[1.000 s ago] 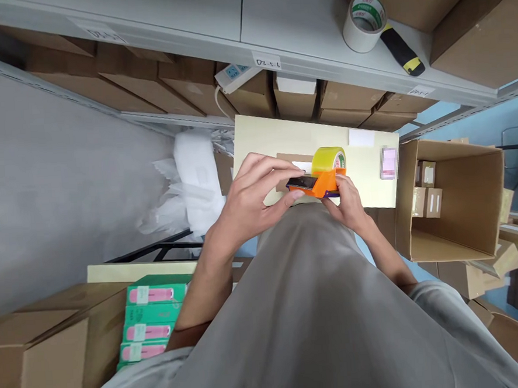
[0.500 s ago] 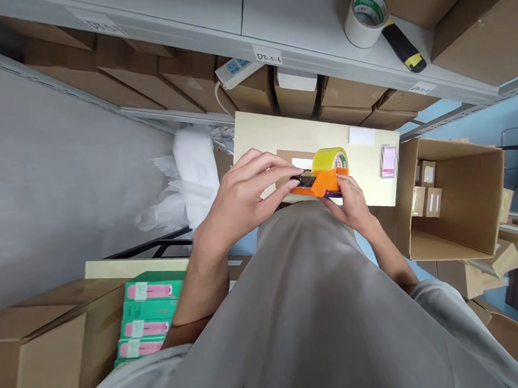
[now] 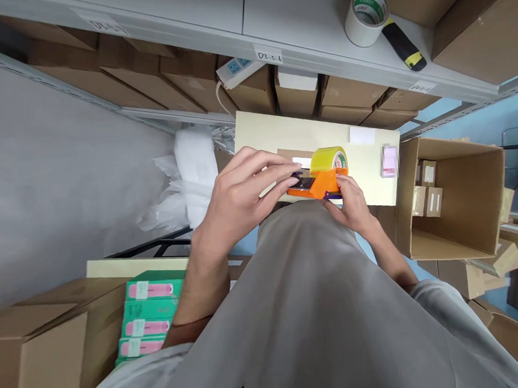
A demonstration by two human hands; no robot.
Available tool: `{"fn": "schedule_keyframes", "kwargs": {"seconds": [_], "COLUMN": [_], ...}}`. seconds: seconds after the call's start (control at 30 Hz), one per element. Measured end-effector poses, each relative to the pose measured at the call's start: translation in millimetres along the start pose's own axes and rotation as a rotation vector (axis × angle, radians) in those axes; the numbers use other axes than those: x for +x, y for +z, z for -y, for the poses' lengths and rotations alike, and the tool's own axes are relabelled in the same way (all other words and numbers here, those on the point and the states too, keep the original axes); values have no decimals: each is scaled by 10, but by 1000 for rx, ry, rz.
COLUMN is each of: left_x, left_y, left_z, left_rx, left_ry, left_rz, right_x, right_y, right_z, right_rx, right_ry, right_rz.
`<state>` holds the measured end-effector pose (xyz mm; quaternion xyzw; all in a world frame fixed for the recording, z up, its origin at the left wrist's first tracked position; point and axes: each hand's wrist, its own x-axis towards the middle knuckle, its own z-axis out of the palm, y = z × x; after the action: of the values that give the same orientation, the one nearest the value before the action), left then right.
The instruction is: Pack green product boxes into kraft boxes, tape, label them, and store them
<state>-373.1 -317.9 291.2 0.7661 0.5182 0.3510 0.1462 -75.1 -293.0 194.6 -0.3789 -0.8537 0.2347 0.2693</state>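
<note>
An orange tape dispenser (image 3: 324, 184) carries a roll of yellow tape (image 3: 325, 159), held above the pale table close to my body. My right hand (image 3: 354, 206) is closed around its right end. The thumb and fingers of my left hand (image 3: 241, 192) pinch at its dark front end; whether they also grip the tape's loose end is too small to tell. Behind the dispenser lies a flat brown cardboard piece (image 3: 294, 154) with a white label, partly covered by my left hand and the roll.
The cream table (image 3: 277, 131) bears a white paper (image 3: 362, 135) and a pink blurred item (image 3: 388, 161). To the right stands an open carton (image 3: 456, 199) with small boxes inside. A shelf (image 3: 303, 54) holds a white tape roll (image 3: 363, 26) and a black-yellow cutter (image 3: 403, 44). Green boxes (image 3: 149, 309) sit at lower left.
The fingers of my left hand have shifted slightly along the dispenser's front end, and more of its orange edge shows. My right hand keeps its grip, almost unmoved.
</note>
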Motion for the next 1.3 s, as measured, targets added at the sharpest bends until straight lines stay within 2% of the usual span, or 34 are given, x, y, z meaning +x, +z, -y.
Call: {"fn": "schedule_keyframes", "kwargs": {"seconds": [0.23,0.4,0.57,0.9,1.03,1.17,1.3], "left_x": [-100,-150,-136,-98,-77,-59,-43], "left_y": [-6,-28,-42,36,59,95,119], "left_z": [-63,-97,-113,-65,-37,-19,-26], "left_rx": [73,83,57,33,24,13,-9], "left_ry": [65,42,48,63,39,-32,-70], "left_rz": [-49,-67,-76,-109,-88,-67,-58], "right_x": [11,-3,-22,-35,-35,-37,-29], "right_y": [-42,-46,-55,-43,-39,-48,-54], "right_z": [47,57,81,93,72,25,-25], "right_rx": [0,3,8,-31,-43,-7,26], "right_ry": [3,16,23,-58,-73,-31,-6], "right_rz": [8,36,49,38,41,100,105]}}
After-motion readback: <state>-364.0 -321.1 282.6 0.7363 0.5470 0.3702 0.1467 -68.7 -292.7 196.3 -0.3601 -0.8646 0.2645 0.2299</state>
